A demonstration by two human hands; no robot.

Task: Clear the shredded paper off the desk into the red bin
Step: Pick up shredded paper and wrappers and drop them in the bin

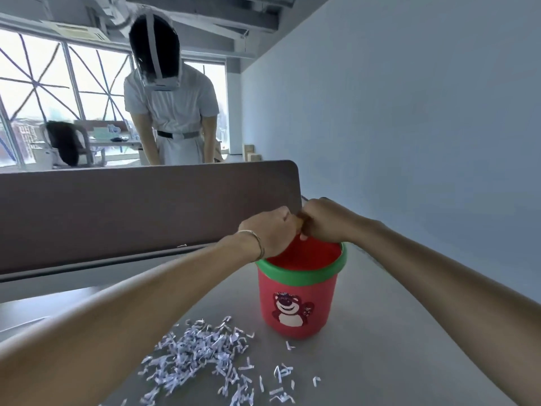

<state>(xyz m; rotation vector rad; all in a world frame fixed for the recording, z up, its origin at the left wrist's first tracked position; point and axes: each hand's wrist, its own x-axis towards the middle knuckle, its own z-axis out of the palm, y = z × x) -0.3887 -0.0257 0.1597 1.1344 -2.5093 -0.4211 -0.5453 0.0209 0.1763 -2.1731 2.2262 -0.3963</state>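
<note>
Above the red bin [298, 300], left hand [270, 234] and right hand [323, 221] touch, fingers curled; contents hidden. Shredded paper [202, 356] lies beside the bin.

Red bin [298, 303]: smooth plastic, slight sheen, green rim, printed bear. Beside bin, shredded paper [202, 356]: thin matt strips. Desk [380, 347] under bin: smooth matt grey. Divider [131, 212] behind bin: matt brown.

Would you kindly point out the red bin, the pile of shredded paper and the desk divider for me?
red bin [297, 291]: head view, on its red front wall above the bear picture.
shredded paper [199, 351]: head view, on the middle of the main pile.
desk divider [131, 209]: head view, on its brown front face.
</note>
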